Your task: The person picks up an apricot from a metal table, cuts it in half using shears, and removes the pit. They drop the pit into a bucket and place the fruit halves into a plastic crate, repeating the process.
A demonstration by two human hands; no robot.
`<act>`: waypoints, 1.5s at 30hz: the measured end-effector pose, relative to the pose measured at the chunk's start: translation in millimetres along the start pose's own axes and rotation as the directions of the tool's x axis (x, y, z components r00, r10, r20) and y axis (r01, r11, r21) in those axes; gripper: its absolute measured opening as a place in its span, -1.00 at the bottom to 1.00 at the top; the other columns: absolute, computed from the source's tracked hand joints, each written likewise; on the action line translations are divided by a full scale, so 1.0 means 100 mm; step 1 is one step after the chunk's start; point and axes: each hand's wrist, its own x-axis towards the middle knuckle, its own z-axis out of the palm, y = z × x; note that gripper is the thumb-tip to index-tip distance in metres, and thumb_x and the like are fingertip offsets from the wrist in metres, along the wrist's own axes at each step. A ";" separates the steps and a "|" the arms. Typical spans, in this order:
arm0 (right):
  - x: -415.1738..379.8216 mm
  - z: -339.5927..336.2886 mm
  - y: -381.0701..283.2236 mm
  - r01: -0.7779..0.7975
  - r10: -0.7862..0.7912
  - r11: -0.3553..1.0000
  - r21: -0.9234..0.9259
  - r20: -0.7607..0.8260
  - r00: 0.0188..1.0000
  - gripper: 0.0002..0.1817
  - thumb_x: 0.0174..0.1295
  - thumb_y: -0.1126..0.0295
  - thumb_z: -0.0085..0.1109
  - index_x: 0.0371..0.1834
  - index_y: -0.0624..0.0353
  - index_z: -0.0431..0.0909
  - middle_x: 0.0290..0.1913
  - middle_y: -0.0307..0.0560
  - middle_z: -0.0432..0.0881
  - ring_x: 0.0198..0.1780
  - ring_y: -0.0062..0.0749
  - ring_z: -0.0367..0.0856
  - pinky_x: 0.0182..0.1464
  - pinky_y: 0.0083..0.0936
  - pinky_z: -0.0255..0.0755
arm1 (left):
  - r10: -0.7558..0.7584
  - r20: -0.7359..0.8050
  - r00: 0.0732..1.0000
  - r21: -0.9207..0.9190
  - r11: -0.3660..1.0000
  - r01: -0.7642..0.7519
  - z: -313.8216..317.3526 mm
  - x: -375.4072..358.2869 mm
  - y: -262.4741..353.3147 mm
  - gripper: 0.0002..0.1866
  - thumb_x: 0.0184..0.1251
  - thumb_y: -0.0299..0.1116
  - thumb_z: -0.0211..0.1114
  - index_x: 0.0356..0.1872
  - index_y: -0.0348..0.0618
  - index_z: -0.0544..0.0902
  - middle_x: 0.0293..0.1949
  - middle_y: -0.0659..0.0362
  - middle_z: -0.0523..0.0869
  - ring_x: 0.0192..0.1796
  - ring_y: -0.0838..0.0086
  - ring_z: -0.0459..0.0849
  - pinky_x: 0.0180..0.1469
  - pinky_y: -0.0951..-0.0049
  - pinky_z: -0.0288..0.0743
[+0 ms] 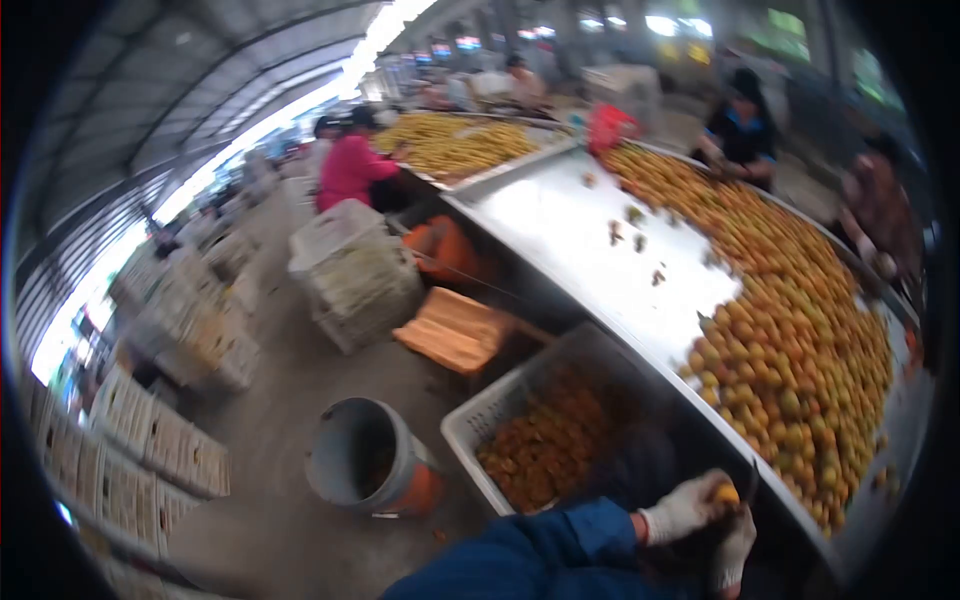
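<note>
Gloved left hand (pixel 688 510) clamps fruit (pixel 726 494) at near right; right hand's (pixel 735 552) fingers blur, state unclear. The crate (pixel 462 432) leftward holds shadowed orange pieces; the bucket's (pixel 408 455) contents are indistinct.

No readable text, label, brand, number or sign shows anywhere.

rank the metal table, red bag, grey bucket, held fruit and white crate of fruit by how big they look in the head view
Largest to smallest:
metal table
white crate of fruit, though partly hidden
grey bucket
red bag
held fruit
</note>
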 end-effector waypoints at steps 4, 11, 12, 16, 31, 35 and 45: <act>-0.07 0.24 -0.82 -0.755 0.713 0.437 0.489 0.323 0.622 -0.47 0.43 -0.28 -0.33 -0.40 -0.13 0.40 -0.79 -0.42 0.09 -0.85 -0.60 -0.02 -0.82 -0.53 -0.16 | 0.243 -0.083 0.966 0.017 0.970 -0.243 -0.04 -0.04 0.01 -0.60 0.34 -0.30 0.34 0.11 -0.21 0.49 -0.01 0.11 0.59 0.10 0.38 0.58 0.19 0.40 0.49; -0.38 0.17 -1.12 -0.446 0.358 0.682 0.580 0.268 0.894 -0.56 0.48 -0.10 -0.15 -0.35 0.01 0.41 -0.72 -0.37 0.25 -0.76 -0.61 0.19 -0.65 -0.64 0.14 | -0.136 0.180 0.974 -0.716 0.660 0.225 0.07 0.00 0.18 -0.55 0.48 -0.08 0.17 0.22 -0.13 0.43 -0.08 0.14 0.60 -0.06 0.53 0.61 0.03 0.49 0.56; -0.37 0.14 -1.09 -0.404 0.385 0.822 0.401 0.131 0.913 -0.63 0.49 0.02 -0.10 -0.31 0.06 0.43 -0.68 -0.33 0.32 -0.69 -0.57 0.29 -0.59 -0.62 0.23 | -0.095 0.184 0.978 -0.740 0.642 0.202 0.09 0.01 0.17 -0.52 0.47 -0.07 0.18 0.24 -0.14 0.41 -0.07 0.14 0.60 -0.04 0.50 0.62 0.07 0.46 0.56; -0.48 0.03 -0.85 -0.159 0.159 0.963 -0.219 -0.015 0.987 -0.79 0.44 0.25 0.04 -0.21 0.19 0.45 -0.56 -0.16 0.50 -0.49 -0.46 0.51 -0.41 -0.51 0.42 | -0.085 0.127 0.988 -0.747 0.648 0.152 0.14 0.02 0.24 -0.33 0.37 0.09 0.21 0.27 -0.23 0.35 -0.03 0.09 0.61 0.04 0.42 0.62 0.18 0.38 0.52; -0.48 0.08 -0.75 -0.002 -0.006 0.758 -0.652 -0.010 1.000 -0.71 0.32 0.16 0.16 -0.20 0.16 0.43 -0.52 0.15 0.59 -0.45 0.13 0.62 -0.45 -0.16 0.46 | -0.037 0.138 0.990 -0.647 0.754 0.118 0.10 0.01 0.40 -0.41 0.39 -0.06 0.27 0.25 -0.22 0.34 0.00 0.01 0.63 0.07 0.34 0.62 0.24 0.30 0.48; -0.44 0.13 -0.57 0.045 -0.078 0.785 -0.618 -0.026 0.997 -0.70 0.31 0.15 0.17 -0.17 0.17 0.45 -0.52 0.13 0.61 -0.45 0.11 0.64 -0.44 -0.16 0.49 | -0.090 0.164 0.982 -0.665 0.725 0.177 0.13 0.00 0.48 -0.43 0.43 -0.01 0.20 0.23 -0.24 0.37 0.01 0.00 0.64 0.06 0.36 0.63 0.23 0.34 0.47; -0.38 0.15 -0.70 -0.051 0.021 0.755 -0.654 -0.053 0.998 -0.70 0.31 0.22 0.15 -0.05 0.20 0.47 -0.43 0.16 0.64 -0.35 0.20 0.63 -0.37 -0.11 0.50 | -0.232 0.172 0.957 -0.784 0.556 0.275 0.28 0.03 0.30 -0.38 0.53 0.13 -0.07 0.28 -0.24 0.36 0.00 0.00 0.62 0.06 0.34 0.60 0.21 0.31 0.47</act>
